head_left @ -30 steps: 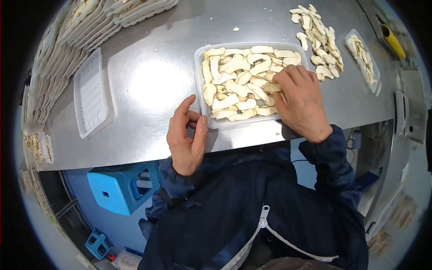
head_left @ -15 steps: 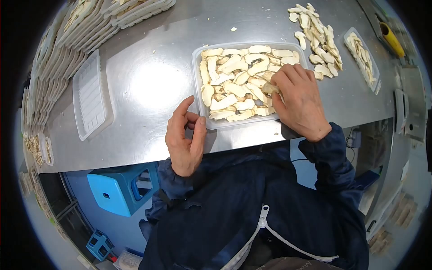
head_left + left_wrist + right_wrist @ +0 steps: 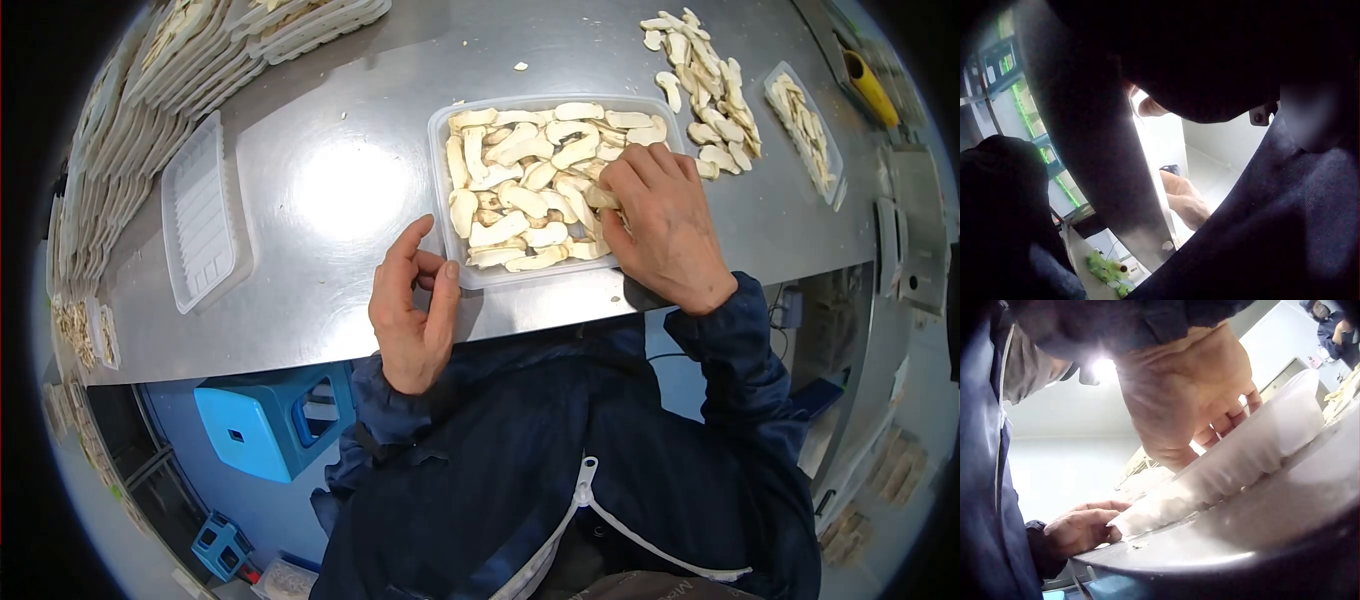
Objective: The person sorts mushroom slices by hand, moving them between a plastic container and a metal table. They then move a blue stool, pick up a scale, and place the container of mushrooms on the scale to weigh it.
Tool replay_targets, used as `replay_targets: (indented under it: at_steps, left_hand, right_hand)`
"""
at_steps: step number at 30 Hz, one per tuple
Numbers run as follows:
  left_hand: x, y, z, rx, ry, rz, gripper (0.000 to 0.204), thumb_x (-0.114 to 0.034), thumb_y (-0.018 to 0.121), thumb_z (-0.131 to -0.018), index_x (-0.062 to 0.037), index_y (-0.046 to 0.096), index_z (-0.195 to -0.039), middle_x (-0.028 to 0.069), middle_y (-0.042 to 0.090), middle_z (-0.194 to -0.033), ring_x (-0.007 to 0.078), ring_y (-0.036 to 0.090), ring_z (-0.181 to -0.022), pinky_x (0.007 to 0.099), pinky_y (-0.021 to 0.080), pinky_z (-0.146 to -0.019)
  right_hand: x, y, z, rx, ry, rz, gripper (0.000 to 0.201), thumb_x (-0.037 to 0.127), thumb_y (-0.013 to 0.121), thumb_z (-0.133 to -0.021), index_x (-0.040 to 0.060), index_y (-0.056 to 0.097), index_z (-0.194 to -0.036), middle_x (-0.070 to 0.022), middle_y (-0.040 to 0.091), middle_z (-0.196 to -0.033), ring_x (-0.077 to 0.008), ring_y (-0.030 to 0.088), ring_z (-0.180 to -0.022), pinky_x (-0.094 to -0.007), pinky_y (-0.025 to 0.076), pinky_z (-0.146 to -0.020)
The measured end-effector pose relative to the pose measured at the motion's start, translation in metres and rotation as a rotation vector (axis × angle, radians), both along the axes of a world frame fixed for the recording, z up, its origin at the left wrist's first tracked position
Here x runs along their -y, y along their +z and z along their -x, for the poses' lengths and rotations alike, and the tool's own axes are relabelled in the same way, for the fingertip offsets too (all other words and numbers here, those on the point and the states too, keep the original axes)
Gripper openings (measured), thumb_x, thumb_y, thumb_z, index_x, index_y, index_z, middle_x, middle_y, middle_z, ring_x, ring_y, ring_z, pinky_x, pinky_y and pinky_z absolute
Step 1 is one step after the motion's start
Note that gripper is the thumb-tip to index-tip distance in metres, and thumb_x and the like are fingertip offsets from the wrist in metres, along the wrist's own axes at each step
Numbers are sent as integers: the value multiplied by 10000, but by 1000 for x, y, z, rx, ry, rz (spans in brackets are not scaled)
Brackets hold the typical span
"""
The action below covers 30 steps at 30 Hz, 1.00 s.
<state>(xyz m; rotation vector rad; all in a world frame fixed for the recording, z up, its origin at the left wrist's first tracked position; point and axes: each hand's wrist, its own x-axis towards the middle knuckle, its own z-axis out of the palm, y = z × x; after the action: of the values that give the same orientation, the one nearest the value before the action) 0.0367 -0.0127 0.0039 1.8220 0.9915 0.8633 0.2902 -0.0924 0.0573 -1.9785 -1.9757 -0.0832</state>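
A clear plastic tray (image 3: 437, 190) on the steel table holds many pale mushroom slices (image 3: 525, 145) laid close together. Inside its right part, my right hand (image 3: 668, 228) pinches a brownish mushroom slice (image 3: 603, 197) between thumb and curled fingers, low over the others. My left hand (image 3: 413, 318) rests at the tray's front left corner, thumb tip right at the rim and index finger raised, gripping nothing. The right wrist view shows the right palm (image 3: 1188, 394) above the tray wall (image 3: 1229, 469), which hides the fingertips; dark sleeve fills most of the left wrist view.
Loose mushroom slices (image 3: 705, 85) lie in a pile beyond the tray's right side, with a narrow filled tray (image 3: 835, 160) farther right. An unfilled tray (image 3: 200, 210) stands left, beside tall stacks of filled trays (image 3: 130, 150). A blue stool (image 3: 265, 420) is below the table edge.
The slice in my right hand tilted up half a second ago and lies flatter among the others now. My left hand has stayed at the tray corner.
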Motion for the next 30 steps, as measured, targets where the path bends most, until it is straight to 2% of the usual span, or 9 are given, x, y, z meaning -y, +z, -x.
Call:
replay_targets:
  at_steps: [8, 11, 18, 24, 30]
  left_hand:
    - [0, 1, 0, -10, -3, -13, 444, -38, 652, -908, 23, 553, -1336, 80, 619, -836, 138, 557, -753, 280, 476, -697]
    - [-1, 2, -1, 8, -36, -40, 437, -21, 568, -961, 14, 493, -1390, 31, 591, -814, 79, 529, -727, 229, 432, -673]
    - [-2, -3, 2, 29, -36, -46, 430, -18, 561, -966, 9, 495, -1390, 25, 591, -827, 69, 529, -730, 221, 432, -667]
    - [-2, -2, 2, 29, -36, -42, 427, -7, 556, -964, 9, 497, -1386, 25, 589, -824, 68, 528, -735, 218, 429, -679]
    - [-2, -3, 2, 23, -36, -43, 425, -2, 557, -960, 4, 502, -1382, 25, 586, -820, 69, 528, -733, 216, 426, -682]
  right_hand:
    - [-3, 10, -1, -29, -12, -35, 206, 45, 665, -715, 16, 557, -889, -126, 554, -920, -301, 537, -931, -424, 410, -843]
    - [-6, 11, 0, -13, -33, -66, 204, 50, 662, -717, 14, 558, -889, -127, 560, -918, -301, 539, -933, -427, 411, -841]
    - [-8, 7, 5, -7, -5, -118, 182, 52, 652, -730, 22, 559, -883, -123, 580, -876, -299, 555, -898, -425, 410, -832]
    - [2, 15, 14, -272, 22, -44, 155, 66, 651, -758, 46, 547, -871, -106, 576, -771, -297, 561, -800, -416, 397, -807]
    - [3, 8, 16, -263, 10, -18, 166, 74, 653, -758, 47, 541, -879, -114, 577, -762, -300, 562, -791, -419, 395, -804]
